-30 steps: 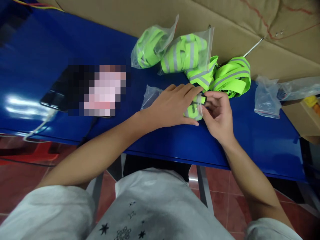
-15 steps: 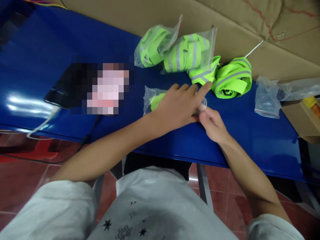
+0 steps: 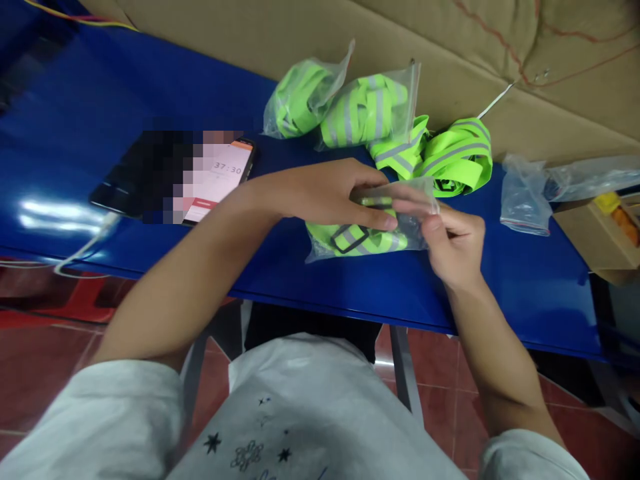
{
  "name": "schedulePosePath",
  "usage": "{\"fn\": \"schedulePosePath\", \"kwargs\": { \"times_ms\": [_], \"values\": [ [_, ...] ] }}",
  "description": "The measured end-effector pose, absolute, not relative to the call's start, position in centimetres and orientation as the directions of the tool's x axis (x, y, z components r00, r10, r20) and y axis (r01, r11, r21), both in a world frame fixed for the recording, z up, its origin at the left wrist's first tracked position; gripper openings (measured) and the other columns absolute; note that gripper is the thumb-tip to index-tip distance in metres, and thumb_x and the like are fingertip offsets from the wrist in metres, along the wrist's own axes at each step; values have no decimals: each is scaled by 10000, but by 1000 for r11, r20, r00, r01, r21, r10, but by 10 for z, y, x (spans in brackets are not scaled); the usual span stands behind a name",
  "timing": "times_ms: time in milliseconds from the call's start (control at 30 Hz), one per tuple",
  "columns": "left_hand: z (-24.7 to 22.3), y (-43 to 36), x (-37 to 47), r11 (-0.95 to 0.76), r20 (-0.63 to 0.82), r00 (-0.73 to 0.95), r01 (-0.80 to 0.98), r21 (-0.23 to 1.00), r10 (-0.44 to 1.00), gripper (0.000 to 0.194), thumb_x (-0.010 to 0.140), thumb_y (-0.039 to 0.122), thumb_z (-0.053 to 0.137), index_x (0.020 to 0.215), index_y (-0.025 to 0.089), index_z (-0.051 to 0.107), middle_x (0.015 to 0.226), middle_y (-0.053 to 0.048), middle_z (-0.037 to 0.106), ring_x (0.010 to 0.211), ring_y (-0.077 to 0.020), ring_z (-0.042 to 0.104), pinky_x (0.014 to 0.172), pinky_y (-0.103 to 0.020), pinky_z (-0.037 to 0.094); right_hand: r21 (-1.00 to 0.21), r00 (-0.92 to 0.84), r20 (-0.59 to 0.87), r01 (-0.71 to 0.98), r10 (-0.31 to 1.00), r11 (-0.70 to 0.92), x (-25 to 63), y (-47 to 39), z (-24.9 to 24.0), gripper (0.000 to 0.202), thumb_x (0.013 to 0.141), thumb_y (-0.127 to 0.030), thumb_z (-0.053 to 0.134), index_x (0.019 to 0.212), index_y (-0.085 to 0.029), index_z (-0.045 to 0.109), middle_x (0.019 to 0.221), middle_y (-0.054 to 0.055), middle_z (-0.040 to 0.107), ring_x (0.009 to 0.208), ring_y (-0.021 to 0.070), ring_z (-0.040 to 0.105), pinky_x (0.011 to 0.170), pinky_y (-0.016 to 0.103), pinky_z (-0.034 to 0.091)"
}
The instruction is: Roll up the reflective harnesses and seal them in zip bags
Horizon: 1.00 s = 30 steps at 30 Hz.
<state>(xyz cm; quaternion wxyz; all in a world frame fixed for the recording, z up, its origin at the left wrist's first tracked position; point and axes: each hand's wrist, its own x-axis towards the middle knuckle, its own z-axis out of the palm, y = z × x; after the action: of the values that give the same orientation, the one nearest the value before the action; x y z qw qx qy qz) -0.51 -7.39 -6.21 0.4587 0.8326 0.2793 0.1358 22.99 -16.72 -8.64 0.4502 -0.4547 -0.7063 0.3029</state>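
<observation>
A clear zip bag (image 3: 414,230) lies at the table's front with a coiled neon-green reflective strap (image 3: 383,245) inside it, a black buckle (image 3: 350,239) showing. My left hand (image 3: 333,193) is closed over the bag from the left, thumb across the strap; its other fingers are partly hidden. At the bag's right end, my right hand (image 3: 457,243) pinches the mouth edge between thumb and curled fingers. Some fingertips show through the plastic, though whose hand they belong to is unclear.
Behind are two bagged straps (image 3: 300,97) (image 3: 367,110) and a loose rolled strap (image 3: 463,153). Empty plastic bags (image 3: 525,193) lie right, beside a cardboard box (image 3: 595,227). A phone (image 3: 220,177) and a cabled black device (image 3: 125,180) sit left on the blue table (image 3: 190,80).
My left hand has shifted left and turned, uncovering the bagged strap and its buckle. My right hand has moved slightly right, with the bag's edge now visible in its pinch.
</observation>
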Motion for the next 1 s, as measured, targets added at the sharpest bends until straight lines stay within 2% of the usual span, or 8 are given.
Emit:
{"fn": "schedulePosePath", "kwargs": {
  "times_ms": [133,267,400,533,633,767,900,1000],
  "values": [
    [-85,-81,6,-95,1,643,111,989,766,452,864,611,744,1012,185,777,886,-25,727,913,-240,726,817,-363,561,-815,62,500,369,864,446,235,-156,-90,341,972,-560,687,1266,-396,742,1356,0,697,1361,254,631,1231,476,495],
    [-99,-89,24,81,17,503,-172,982,864,453,857,568,786,1106,190,759,1110,-41,775,1108,-252,701,942,-384,563,-935,54,287,235,957,267,238,-144,-106,597,903,-677,717,1418,-405,585,1506,23,599,1442,258,575,1240,473,488],
    [-100,-93,31,80,76,494,-288,954,866,369,812,409,859,1079,192,723,1177,-20,756,1193,-252,654,1044,-395,530,-994,77,81,85,994,75,233,-144,-114,696,798,-642,843,1390,-374,592,1581,35,548,1478,268,549,1231,475,503],
    [-96,-94,28,104,81,506,-328,939,859,370,806,299,828,1117,178,669,1188,-47,748,1210,-246,667,1066,-383,528,-998,40,56,44,998,54,231,-149,-116,504,855,-592,811,1254,-305,703,1425,54,681,1393,275,629,1196,481,539],
    [-96,-95,27,73,109,511,-323,944,852,457,791,338,862,1183,192,676,1244,-49,748,1265,-262,657,1101,-376,517,-990,58,98,104,993,91,231,-151,-121,406,895,-543,786,1209,-290,738,1315,43,741,1353,275,658,1202,489,532],
    [-103,-95,30,-20,128,503,-216,976,855,545,794,476,866,1192,148,688,1298,-111,732,1311,-309,638,1168,-429,481,-989,67,95,116,993,87,232,-150,-127,398,892,-515,799,1218,-294,743,1309,34,746,1291,273,695,1165,484,558],
    [-109,-95,34,-30,115,480,-182,983,870,466,786,469,864,1115,181,702,1258,-97,750,1273,-321,660,1147,-481,500,-988,67,87,134,994,78,232,-149,-128,413,886,-527,800,1218,-287,747,1292,34,754,1240,270,715,1127,470,582],
    [-108,-96,34,-34,135,462,-221,975,877,477,781,482,869,1104,168,710,1228,-95,757,1253,-304,664,1133,-451,502,-983,54,112,149,992,103,233,-149,-129,423,899,-524,787,1252,-296,735,1305,32,749,1248,268,712,1129,467,581]
  ]
}}
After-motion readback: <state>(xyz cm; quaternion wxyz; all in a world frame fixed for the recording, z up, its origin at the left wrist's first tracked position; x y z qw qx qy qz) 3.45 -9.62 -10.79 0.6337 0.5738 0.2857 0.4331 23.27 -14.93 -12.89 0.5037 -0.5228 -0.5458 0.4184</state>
